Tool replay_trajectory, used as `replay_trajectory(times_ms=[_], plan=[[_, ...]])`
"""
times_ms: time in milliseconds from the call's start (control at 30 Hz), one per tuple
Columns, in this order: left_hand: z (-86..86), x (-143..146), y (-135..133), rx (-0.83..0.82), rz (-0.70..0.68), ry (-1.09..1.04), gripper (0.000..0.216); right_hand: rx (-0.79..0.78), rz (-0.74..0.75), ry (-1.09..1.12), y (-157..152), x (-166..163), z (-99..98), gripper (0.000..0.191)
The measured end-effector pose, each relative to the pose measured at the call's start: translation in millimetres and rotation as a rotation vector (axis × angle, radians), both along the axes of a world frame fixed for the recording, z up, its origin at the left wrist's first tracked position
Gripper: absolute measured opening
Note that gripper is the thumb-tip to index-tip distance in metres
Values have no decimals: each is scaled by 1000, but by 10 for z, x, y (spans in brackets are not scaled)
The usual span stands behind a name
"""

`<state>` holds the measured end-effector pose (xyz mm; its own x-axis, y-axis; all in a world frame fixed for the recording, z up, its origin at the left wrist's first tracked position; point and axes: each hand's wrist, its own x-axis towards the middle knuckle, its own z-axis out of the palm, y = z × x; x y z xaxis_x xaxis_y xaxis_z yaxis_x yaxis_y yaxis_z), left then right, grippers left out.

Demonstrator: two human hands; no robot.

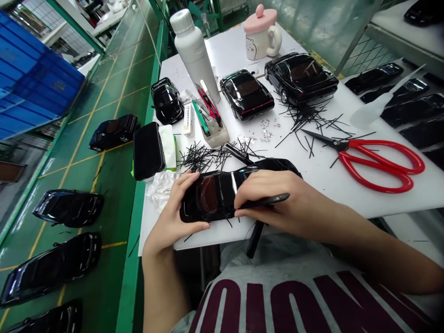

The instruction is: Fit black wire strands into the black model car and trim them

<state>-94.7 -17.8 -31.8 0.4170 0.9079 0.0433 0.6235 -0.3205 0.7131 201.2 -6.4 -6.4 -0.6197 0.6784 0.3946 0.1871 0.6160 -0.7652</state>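
The left hand [173, 210] grips a glossy black model car [227, 188]; the right hand [277, 187] pinches a slim black pen-shaped tool [279, 198] over it: seemingly fine work, wanting steadiness.

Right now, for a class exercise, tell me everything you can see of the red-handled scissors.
The scissors have two glossy red loop handles that look plastic-coated, and dark, metal-looking blades tapering to a point, seemingly shut or nearly so. They lie flat at the right of the white tabletop, blades pointing left, among black strips, a few seemingly touching them. Neither the left hand nor the right hand is on them.
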Motion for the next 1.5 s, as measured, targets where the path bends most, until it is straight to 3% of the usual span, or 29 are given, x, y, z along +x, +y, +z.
replay_trajectory(times_ms=[267, 667, 867, 1100, 1333, 1500], plan=[[-1, 17, -38, 22, -4, -15, 93, -68, -15, -109, 36, 5, 83, 6], [59, 93, -144, 81, 8, 59, 90, -356, -40, -63, 20, 8, 50, 8], [68, 512, -459, 490, 145, 97, 64, -508, -65, 119, 34, 59, 20, 18], [-83, 853, -506, 720, 160, 41, 33, -773, -16, 287, 40, 119, -8, 29], [-157, 883, -473, 760, 192, -9, 24, -709, -110, 375, -12, 281, 16, 19], [-141, 888, -478, 699, 165, -62, 20, -498, -346, 400, -38, 467, 30, 19]])
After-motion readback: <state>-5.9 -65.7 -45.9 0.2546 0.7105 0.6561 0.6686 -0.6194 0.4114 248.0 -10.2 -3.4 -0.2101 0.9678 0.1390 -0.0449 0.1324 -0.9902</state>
